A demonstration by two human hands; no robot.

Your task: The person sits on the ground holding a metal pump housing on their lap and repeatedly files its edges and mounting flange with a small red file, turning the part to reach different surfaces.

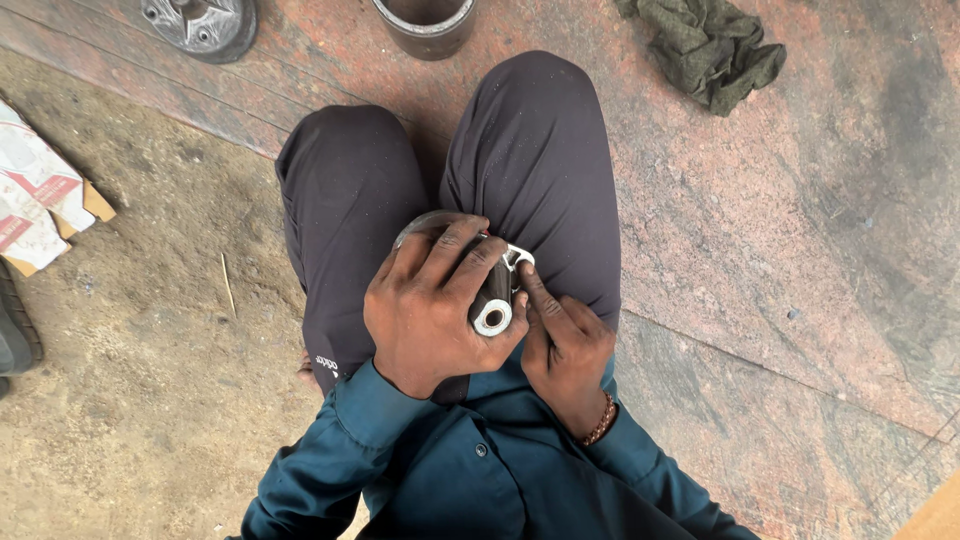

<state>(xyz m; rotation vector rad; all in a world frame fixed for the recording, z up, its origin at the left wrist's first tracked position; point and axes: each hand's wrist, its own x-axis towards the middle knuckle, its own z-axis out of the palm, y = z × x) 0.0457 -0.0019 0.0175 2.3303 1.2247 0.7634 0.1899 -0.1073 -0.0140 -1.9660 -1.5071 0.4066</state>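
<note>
I am squatting, with my knees in dark trousers below the camera. My left hand point(425, 305) is wrapped over a dark metal part point(494, 300) that has a shiny round bushing end facing me and a bright bracket at its far side. It rests between my thighs. My right hand point(560, 345), with a beaded bracelet at the wrist, touches the part's right side, its forefinger pressed along the bracket. Most of the part is hidden under my left fingers.
A crumpled green rag point(712, 45) lies on the reddish stone floor at the upper right. A dark metal cylinder point(425, 25) and a round metal flange part point(200, 25) stand at the top edge. Torn cardboard packaging point(40, 195) lies at the left.
</note>
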